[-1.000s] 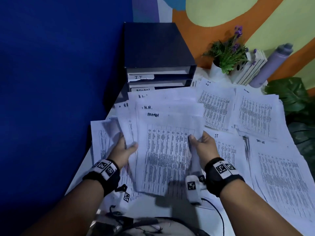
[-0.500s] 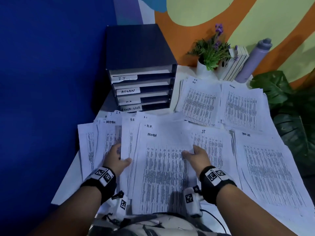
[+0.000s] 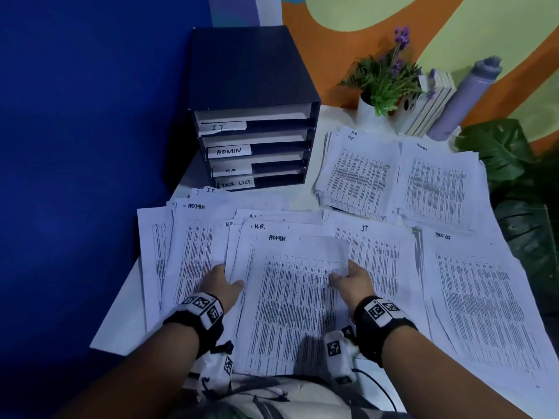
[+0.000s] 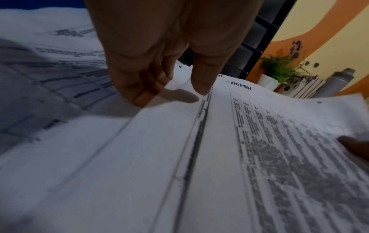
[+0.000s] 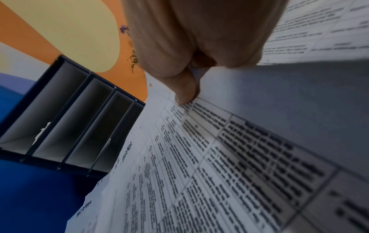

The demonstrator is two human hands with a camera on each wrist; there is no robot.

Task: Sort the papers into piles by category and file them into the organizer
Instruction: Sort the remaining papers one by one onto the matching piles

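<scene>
I am working beside the organizer (image 3: 251,116), which is standing well beyond my fingertips with its IT, ADMIN, H.R. and TASK LIST slots facing me. Nearer, the unsorted stack (image 3: 211,243) is fanning out under my left hand (image 3: 222,284), whose fingers are tucking beneath the sheets while the thumb is pressing on top. My right hand (image 3: 352,281) is pinching the ADMIN sheet (image 3: 290,300) at its right edge, thumb over, fingers under. I judge I should be peeling only this one sheet, steadying the rest, then carrying it flat to the ADMIN pile. The sheet is thin, white, densely tabled, its corner curling upward.
</scene>
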